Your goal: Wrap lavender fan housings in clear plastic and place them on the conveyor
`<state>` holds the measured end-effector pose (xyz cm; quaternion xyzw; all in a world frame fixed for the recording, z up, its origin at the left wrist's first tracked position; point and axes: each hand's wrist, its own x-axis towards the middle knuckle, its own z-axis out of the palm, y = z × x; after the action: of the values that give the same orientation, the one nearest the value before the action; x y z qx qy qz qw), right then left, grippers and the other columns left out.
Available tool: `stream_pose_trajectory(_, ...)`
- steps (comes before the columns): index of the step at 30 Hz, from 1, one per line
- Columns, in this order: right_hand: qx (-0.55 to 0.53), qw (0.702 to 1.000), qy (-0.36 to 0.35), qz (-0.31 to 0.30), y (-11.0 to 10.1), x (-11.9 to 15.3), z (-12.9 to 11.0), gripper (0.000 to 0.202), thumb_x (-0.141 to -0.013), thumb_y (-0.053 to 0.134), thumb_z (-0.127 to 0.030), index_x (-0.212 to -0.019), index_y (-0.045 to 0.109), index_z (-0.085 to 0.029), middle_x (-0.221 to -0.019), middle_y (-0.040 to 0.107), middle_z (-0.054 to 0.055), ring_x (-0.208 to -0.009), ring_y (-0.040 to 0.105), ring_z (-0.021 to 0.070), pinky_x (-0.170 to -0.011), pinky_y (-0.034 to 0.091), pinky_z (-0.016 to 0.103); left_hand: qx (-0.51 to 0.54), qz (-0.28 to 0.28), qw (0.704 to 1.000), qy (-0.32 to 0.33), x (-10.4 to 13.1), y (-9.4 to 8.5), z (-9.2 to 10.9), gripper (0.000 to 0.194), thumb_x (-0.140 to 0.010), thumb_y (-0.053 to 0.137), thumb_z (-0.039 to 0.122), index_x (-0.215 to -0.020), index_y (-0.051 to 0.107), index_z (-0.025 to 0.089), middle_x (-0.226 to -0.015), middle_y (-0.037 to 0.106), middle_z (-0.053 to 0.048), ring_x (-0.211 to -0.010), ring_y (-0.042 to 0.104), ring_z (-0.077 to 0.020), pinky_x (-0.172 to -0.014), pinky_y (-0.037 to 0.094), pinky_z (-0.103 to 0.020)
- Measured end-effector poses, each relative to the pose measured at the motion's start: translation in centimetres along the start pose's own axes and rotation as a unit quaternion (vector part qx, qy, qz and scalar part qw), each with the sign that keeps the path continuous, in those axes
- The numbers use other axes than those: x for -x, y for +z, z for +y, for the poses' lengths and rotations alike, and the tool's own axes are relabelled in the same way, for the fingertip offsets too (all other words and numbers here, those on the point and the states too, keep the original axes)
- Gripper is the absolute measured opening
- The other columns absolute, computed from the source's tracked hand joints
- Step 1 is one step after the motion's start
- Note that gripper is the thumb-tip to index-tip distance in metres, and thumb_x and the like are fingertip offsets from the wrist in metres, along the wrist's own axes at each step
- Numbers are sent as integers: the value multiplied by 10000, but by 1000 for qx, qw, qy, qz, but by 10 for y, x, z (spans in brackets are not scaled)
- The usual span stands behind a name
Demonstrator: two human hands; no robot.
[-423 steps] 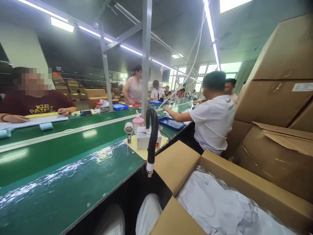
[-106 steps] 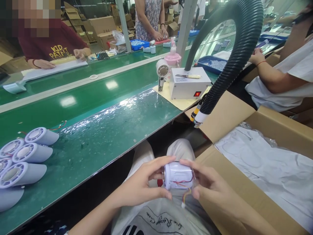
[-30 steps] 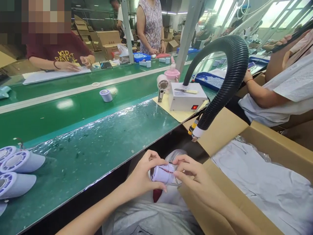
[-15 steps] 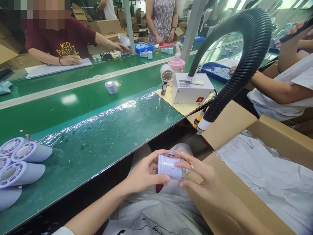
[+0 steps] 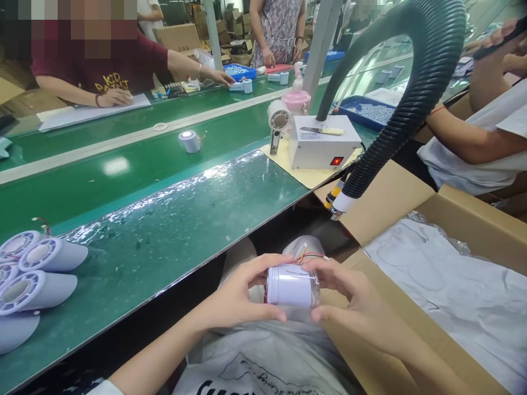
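Held over the lap, below the counter [image 5: 173, 241] edge: a small white cylinder [image 5: 291, 286] lying on its side, red and yellow wires [image 5: 309, 256] sprouting from its top and ending in a tiny plug. Pinched between both hands, each grip closed on one end: left hand [image 5: 241, 293] with thumb under and fingers over the near end, right hand [image 5: 349, 299] capping the far end, probably so the round body cannot roll and the loose leads stay up in view. Just right of the grip, an open cardboard box [image 5: 395, 203] lined with plastic sheet; above and right, a black ribbed hose [image 5: 411, 104] arching down from a white control box [image 5: 323, 145]. Far left of the grip, a cluster of finished pale shells [image 5: 37, 274] lying on the counter; beyond, a lone white cup-like part [image 5: 189, 141] on the belt. Compared with half a second back: cylinder turned a little, wires now lifted clear above it instead of draped across its top; lone part carried slightly further along the belt; person opposite reaching farther over
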<state>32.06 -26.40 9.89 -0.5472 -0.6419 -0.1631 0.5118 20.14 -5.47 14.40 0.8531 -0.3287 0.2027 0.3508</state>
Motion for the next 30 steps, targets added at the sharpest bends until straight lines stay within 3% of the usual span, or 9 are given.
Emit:
stream_pose_trajectory(5,-116,990,74,-11,2,1,0,469,-831,701,-335,-1240,488,-251,-1253,517,39,-1088,567,130,-899,522,243,-27,-6,999,20,-1,-1,3,786,-724,796,216,-1396,445,424,-1425,430,18,-1283,473,-144,-1076,414,-248)
stream_pose_trajectory(9,-207,969,128,-34,4,2,1,513,-836,688,-417,-1236,422,-235,-1245,491,71,-953,576,116,-866,502,288,-43,0,998,38,0,-2,4,792,-714,801,213,-1393,455,431,-1427,428,26,-1312,439,-126,-1087,393,-213)
stream_pose_trajectory(13,-221,958,176,-41,6,-1,-2,604,-835,658,-516,-1230,347,-181,-1261,488,132,-909,573,121,-805,472,266,-66,-5,997,45,0,-3,1,800,-710,806,232,-1396,452,442,-1428,429,30,-1329,417,-131,-1107,376,-231)
stream_pose_trajectory(19,-248,950,187,-38,9,-4,-8,643,-853,592,-610,-1148,302,-118,-904,531,69,-694,575,79,-656,508,199,-85,-4,996,26,2,-4,1,806,-706,814,275,-1397,442,457,-1444,407,30,-1326,422,-149,-1104,383,-260)
stream_pose_trajectory(23,-263,940,211,-48,13,-5,-4,660,-868,500,-699,-1091,270,-122,-754,532,48,-635,600,125,-575,503,213,-103,-11,994,29,3,-4,2,792,-727,802,301,-1393,423,504,-1443,416,48,-1356,381,-159,-1090,401,-292)
stream_pose_trajectory(30,-292,907,295,-66,17,-11,-6,825,-688,481,-897,-944,253,-146,-628,529,32,-519,572,137,-428,411,160,-150,-14,986,78,1,-4,1,818,-724,804,322,-1398,392,534,-1470,395,48,-1363,386,-181,-1126,360,-366)
